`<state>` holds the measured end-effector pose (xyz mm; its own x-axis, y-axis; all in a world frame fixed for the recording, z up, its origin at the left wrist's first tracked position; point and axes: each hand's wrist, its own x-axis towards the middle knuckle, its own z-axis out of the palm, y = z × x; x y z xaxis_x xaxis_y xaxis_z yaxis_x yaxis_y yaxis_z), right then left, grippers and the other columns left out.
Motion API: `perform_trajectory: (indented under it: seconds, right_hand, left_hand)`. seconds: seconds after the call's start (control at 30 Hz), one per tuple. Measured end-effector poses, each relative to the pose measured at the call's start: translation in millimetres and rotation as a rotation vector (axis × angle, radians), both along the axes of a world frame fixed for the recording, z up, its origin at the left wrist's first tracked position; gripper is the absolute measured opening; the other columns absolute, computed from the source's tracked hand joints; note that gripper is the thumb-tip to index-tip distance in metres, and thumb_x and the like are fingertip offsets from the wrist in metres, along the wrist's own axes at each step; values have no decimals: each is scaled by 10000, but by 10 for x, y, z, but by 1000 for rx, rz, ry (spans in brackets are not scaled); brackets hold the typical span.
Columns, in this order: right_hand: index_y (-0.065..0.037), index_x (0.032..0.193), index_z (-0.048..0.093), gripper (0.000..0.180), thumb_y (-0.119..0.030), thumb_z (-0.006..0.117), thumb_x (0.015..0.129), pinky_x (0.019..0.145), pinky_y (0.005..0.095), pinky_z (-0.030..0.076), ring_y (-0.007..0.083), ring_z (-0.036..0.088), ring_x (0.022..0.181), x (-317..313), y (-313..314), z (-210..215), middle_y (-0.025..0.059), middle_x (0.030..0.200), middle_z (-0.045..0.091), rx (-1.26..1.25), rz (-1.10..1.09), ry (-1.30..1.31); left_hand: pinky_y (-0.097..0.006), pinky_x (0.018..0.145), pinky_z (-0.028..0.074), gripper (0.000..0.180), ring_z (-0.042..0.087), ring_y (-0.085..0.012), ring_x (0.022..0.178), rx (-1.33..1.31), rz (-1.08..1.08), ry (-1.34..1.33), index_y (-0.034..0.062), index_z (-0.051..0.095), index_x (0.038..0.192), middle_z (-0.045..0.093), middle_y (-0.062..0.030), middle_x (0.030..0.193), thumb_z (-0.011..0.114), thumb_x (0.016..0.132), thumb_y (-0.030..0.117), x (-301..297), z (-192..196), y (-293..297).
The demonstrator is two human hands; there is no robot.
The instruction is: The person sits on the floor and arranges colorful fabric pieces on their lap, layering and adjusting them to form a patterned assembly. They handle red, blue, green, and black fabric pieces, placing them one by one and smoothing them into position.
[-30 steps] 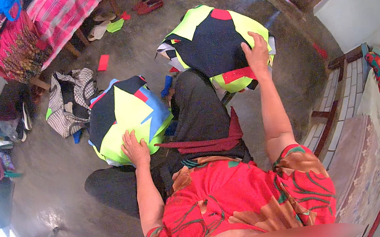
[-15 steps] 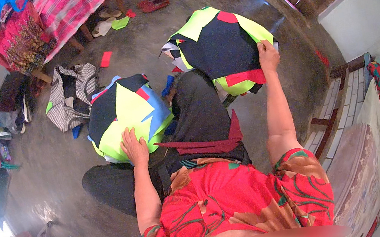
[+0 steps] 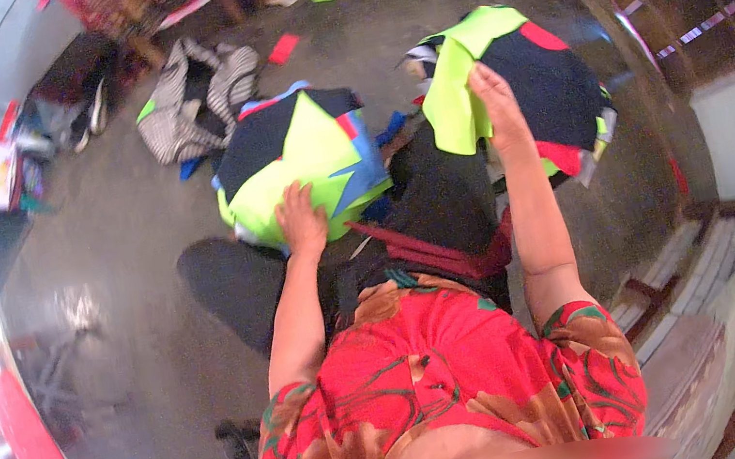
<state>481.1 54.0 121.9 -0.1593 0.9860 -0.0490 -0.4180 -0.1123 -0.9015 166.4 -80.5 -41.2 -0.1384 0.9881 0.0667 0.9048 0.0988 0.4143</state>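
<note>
Shifted inward since the earlier frame, right hand (image 3: 497, 103) presses open-palmed on the upper-centre cloth pile (image 3: 548, 80), while left hand (image 3: 300, 223) lies flat, fingers spread, on the centre-left patchwork pile (image 3: 301, 158).

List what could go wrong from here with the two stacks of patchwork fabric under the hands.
1. The right hand presses flat on the far stack, whose edges hang unevenly; it might slide off toward the floor.
2. The left hand rests only on the near edge of the neon-yellow and navy stack, so the top pieces may shift.
3. Loose scraps and striped cloth lie nearby on the floor; fallen pieces could mix with them.
</note>
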Motion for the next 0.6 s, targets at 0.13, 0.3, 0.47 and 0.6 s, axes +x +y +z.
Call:
perform_trajectory:
  seconds: [0.13,0.3,0.47,0.6]
  right_hand:
    - [-43,1161,541,278,-188,509,926,797,295,504,140,611,904,-611,-57,-595,39,1025,630,-233,275,-16]
    - [-27,1204,527,350,-216,550,910,777,232,487,95,602,882,-911,-280,-634,34,1047,623,-225,811,20]
    - [-41,1130,560,327,-281,559,908,708,221,475,66,584,795,-1004,-321,-772,-6,941,629,-285,1069,-155]
    - [-66,1009,570,243,-258,617,867,660,204,458,55,562,736,-1015,-260,-729,-25,866,602,-272,994,-192]
  left_hand:
    - [-478,1036,264,509,347,-310,1270,73,4,-75,70,469,1241,399,-138,1343,643,773,170,-13,39,12]
    - [-377,1011,319,530,411,-304,1225,279,-27,-511,46,440,1270,426,-138,1336,629,786,153,-78,150,57]
    - [-300,991,328,557,439,-195,1179,-209,-52,-1433,34,432,1297,486,-83,1282,622,785,144,14,462,45]
    - [-291,948,366,533,506,-163,1059,-328,-113,-1377,21,495,1248,569,-73,1151,659,768,183,111,393,35]
